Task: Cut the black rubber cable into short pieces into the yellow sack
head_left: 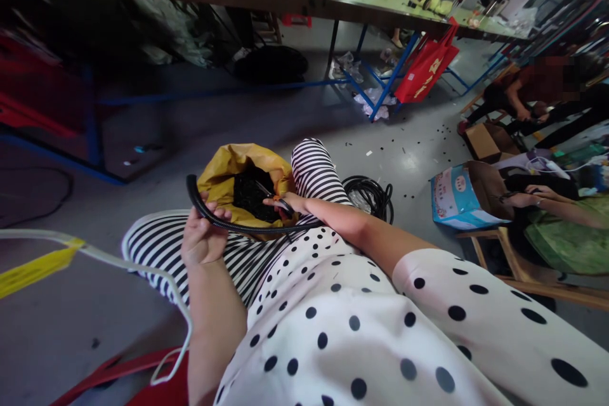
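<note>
1. The left hand (202, 238), just left of the frame's centre, is curled around a black corrugated tube (228, 223); the fingers wrap over it and the palm side is hidden.
2. The tube arcs up past the left hand to a free end, then runs right across the striped lap toward the right forearm, where its far end passes out of sight.
3. The right hand (288, 203), at centre, grips a small tool with an orange spot (280, 203); it looks like cutters, but the hand covers most of it.
4. Behind both hands a yellow bag (223, 174) sits on the lap, open, with dark pieces inside too murky to identify.
5. A black coil (373, 193) lies on the floor right of the knee, partly hidden by the leg.
6. At the right edge another person's hand (528, 196) rests by a cardboard box (457, 196); that body is cut off.
</note>
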A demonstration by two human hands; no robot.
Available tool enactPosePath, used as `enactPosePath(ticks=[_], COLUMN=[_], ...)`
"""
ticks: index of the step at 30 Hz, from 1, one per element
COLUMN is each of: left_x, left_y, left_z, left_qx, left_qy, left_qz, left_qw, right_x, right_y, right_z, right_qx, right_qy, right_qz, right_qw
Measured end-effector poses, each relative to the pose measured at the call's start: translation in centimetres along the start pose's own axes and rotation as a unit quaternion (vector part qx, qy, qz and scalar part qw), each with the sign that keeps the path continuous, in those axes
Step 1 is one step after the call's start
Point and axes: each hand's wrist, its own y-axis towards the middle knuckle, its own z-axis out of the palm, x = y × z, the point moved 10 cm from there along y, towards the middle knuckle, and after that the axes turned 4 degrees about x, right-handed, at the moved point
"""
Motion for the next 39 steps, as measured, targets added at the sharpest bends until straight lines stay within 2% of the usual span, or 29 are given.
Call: enactPosePath(ticks=[3, 10, 16, 20, 30, 36, 39], left_x=[0.1, 1.1, 0.9, 0.8, 0.6, 1.1, 1.3], left_y=[-0.2, -0.1, -0.5, -0.6, 1.2, 1.4, 1.4], left_z=[-0.4, -0.7, -0.4, 0.1, -2.0, -2.1, -2.6], left_qx=[0.020, 0.087, 0.035, 0.030, -0.015, -0.047, -0.080], left_qy=[-0.005, 0.017, 0.006, -0.008, -0.017, 0.001, 0.016], left_qz=[-0.003, -0.023, -0.034, -0.040, 0.018, 0.011, 0.002], left_qw=[1.000, 0.996, 0.999, 0.999, 1.000, 0.999, 0.997], right_x=[-0.4, -0.5, -0.1, 0.2, 0.3, -0.3, -0.3], right_y=[0.0, -0.1, -0.6, -0.9, -0.9, -0.3, -0.5], right_z=[0.4, 0.3, 0.2, 0.3, 0.3, -0.2, -0.2], right_qx=[0.020, 0.019, 0.018, 0.018, 0.013, 0.008, 0.008], right_qy=[0.017, 0.044, 0.033, 0.014, -0.018, -0.035, -0.036], right_qz=[0.009, 0.014, 0.021, 0.023, 0.022, 0.032, 0.043], right_qw=[1.000, 0.999, 0.999, 0.999, 0.999, 0.999, 0.998])
